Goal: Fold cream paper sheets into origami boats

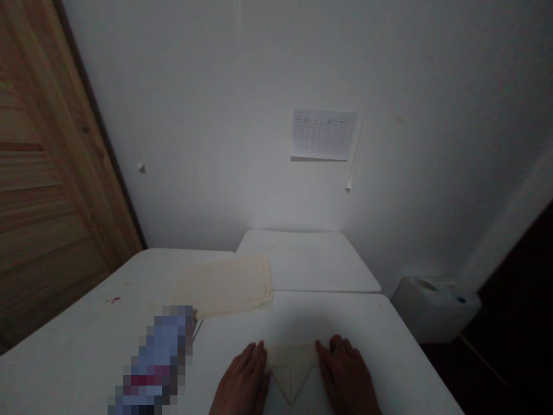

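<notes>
A folded cream cloth (291, 369) lies on the white table (345, 317), its point toward me. My left hand (244, 380) lies flat against its left side, and my right hand (345, 374) lies against its right side. Both sets of fingertips reach the cloth's upper corners, with the fingers extended and not closed around it. Its lower part runs out of view at the bottom edge. Farther away, a stack of folded cream cloth (224, 286) sits on the table, out of reach of both hands.
A pixelated patch (153, 360) hides something at the lower left. A second white table (306, 259) abuts the far side, against a white wall. A wooden door (52, 161) stands at left, and a white container (434, 308) sits low at right.
</notes>
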Motion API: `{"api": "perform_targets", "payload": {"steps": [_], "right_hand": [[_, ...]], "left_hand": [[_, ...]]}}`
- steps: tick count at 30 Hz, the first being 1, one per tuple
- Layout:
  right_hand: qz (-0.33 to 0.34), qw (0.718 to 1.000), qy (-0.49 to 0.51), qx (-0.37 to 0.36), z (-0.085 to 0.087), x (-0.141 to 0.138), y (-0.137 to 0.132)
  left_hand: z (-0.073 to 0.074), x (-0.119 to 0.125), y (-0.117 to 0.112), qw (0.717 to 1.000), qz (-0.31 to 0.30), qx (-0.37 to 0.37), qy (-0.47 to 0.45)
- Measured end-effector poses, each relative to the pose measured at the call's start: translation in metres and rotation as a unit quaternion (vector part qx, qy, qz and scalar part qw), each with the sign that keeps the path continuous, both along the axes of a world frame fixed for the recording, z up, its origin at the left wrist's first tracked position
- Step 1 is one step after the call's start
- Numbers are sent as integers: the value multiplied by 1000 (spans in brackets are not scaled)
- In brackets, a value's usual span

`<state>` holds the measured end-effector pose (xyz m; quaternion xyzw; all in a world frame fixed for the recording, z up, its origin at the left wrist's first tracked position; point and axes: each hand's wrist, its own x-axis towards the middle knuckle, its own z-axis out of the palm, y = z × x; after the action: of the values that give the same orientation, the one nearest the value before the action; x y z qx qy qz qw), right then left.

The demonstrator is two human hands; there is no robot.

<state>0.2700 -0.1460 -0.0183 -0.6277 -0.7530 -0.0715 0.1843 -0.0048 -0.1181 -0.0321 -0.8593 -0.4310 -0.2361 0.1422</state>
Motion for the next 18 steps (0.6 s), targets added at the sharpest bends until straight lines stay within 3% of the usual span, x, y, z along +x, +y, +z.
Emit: {"api": "perform_targets", "payload": {"steps": [12, 18], "right_hand": [[-11, 1000, -9, 18, -3, -3, 3], [5, 1000, 9, 6, -2, 2, 8]], "left_hand": [[-3, 2, 6, 1000, 17, -3, -5], [12, 7, 19, 997, 4, -65, -46]]}}
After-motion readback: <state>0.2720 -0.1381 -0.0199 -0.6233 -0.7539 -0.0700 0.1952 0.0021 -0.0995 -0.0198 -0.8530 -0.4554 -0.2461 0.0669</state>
